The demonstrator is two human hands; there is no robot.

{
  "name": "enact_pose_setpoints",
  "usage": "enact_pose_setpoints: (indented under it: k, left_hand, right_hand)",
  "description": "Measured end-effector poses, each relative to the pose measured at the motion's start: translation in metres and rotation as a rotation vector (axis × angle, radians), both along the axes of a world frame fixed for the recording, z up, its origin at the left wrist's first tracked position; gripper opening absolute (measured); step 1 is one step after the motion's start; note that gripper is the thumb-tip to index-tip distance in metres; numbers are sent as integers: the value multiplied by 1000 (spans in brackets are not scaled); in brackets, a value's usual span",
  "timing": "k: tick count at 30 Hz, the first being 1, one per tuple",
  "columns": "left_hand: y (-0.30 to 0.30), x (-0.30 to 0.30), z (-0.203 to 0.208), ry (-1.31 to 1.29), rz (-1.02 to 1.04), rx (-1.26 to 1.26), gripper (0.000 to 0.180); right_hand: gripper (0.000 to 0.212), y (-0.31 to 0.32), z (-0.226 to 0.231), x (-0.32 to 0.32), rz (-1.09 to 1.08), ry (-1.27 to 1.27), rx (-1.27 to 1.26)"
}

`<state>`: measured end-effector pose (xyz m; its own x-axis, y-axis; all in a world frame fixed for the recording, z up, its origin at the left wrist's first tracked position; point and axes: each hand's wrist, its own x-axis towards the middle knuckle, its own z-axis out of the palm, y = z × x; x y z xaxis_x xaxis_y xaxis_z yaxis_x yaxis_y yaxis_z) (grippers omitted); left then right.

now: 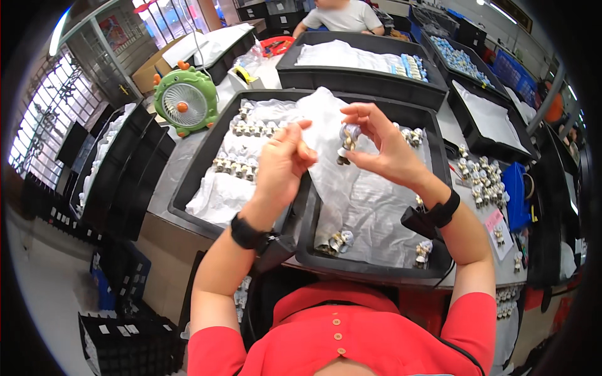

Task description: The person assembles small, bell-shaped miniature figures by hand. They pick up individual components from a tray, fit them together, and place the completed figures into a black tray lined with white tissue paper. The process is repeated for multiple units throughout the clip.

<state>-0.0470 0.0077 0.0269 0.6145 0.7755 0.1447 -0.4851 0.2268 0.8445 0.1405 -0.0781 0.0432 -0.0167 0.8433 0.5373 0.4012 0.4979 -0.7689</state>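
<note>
My right hand (390, 147) pinches a small figurine (348, 139) with a pale lilac top and a dark base, held upright between thumb and fingers. Left of it, my left hand (285, 164) is closed, fingers curled toward the thumb; whatever they hold, if anything, is hidden. Both hands are above two black trays. In the left tray (188, 182), rows of similar figurines (237, 166) lie on white wrapping sheets. A crumpled white sheet (325, 119) rises between the trays. The right tray (376, 271) has a white lining, with a few figurines (338, 242) near its edges.
On the table's right, many figurines (483, 178) stand beside a blue bin (518, 197). A green fan (183, 103) stands at the back left. Beyond the trays is another black tray (370, 88); a person (345, 19) sits behind it. Stacked black crates (125, 341) stand lower left.
</note>
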Motion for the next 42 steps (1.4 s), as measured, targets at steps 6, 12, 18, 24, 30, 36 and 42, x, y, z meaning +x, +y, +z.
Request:
enact_pose_setpoints:
  k: [6,12,18,24,30,36,42]
  left_hand:
    - [0,19,-34,97,-227,-155,41]
    - [-8,25,-24,201,-375,-61,43]
    - [3,40,-18,118,-479,-114,40]
    - [8,40,-28,45,-477,-165,37]
    - [10,35,-33,153,-448,-124,34]
    - [7,35,-33,199,-392,-115,33]
    - [8,31,-38,157,-418,-56,38]
  right_hand:
    - [60,5,-17,-7,-85,-153,130]
    - [68,6,-39,-5,-107,-163,78]
    - [77,4,-33,1,-97,-155,49]
    - [87,10,-41,10,-45,-130,-39]
    - [85,14,-51,13,7,-177,-56]
    - [85,15,-50,9,43,-156,-7]
    - [73,16,-53,4,-9,-149,11]
